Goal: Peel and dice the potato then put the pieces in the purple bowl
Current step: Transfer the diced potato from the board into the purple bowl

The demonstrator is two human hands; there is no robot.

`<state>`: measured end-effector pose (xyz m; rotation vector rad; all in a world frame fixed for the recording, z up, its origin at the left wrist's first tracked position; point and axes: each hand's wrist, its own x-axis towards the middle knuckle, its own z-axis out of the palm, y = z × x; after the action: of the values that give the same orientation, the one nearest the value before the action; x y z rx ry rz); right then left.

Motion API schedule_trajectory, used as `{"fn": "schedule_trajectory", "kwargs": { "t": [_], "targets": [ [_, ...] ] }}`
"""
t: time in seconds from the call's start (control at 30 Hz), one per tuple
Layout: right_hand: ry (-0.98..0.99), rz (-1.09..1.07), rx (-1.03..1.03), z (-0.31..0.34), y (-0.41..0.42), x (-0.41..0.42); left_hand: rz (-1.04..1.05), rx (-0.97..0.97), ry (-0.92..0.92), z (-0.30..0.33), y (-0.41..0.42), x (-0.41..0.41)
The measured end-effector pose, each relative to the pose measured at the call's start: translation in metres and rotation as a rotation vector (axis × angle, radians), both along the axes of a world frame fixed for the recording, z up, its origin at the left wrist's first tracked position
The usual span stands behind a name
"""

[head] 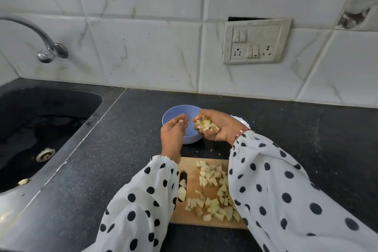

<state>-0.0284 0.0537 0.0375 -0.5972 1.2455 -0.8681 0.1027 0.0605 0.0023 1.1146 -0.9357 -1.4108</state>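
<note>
Potato pieces [206, 124]: a handful cupped in the curled fingers of the right hand [216, 127], held over the purple bowl [173, 112]; more lie on the wooden cutting board [190, 170] nearer the person. Left hand [172, 135]: beside the bowl, fingers loosely bent, holding nothing. Surroundings: black countertop [126, 149], sink [41, 129] to the left, white dish [241, 119] partly hidden behind the right wrist.

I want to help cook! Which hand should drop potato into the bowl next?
The right hand. It already cups a heap of diced potato pieces right at the purple bowl's rim. The left hand hovers over the bowl holding nothing. More pieces wait on the cutting board.
</note>
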Motion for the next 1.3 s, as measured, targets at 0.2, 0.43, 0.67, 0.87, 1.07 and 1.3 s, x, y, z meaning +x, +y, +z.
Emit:
{"fn": "schedule_trajectory", "kwargs": {
  "t": [0.2, 0.43, 0.67, 0.87, 1.07, 1.3],
  "targets": [
    [0.334, 0.009, -0.1, -0.004, -0.049, 0.026, 0.043, 0.06, 0.017, 0.004, -0.037, 0.003],
    [0.984, 0.196, -0.212, -0.011, -0.084, 0.028, 0.083, 0.063, -0.034, -0.008, -0.05, 0.014],
    [1.187, 0.185, -0.318, -0.011, -0.073, 0.024, 0.052, 0.065, -0.024, -0.004, -0.039, 0.013],
    [1.203, 0.041, -0.421, 0.001, -0.017, 0.011, -0.016, 0.014, 0.009, -0.001, -0.007, 0.013],
    [1.355, 0.381, -0.209, -0.028, 0.051, 0.007, 0.016, -0.052, 0.076, -0.011, 0.037, 0.019],
    [1.519, 0.671, -0.512, -0.067, 0.087, 0.027, -0.009, -0.047, -0.049, -0.037, 0.067, 0.023]
  ]
}}
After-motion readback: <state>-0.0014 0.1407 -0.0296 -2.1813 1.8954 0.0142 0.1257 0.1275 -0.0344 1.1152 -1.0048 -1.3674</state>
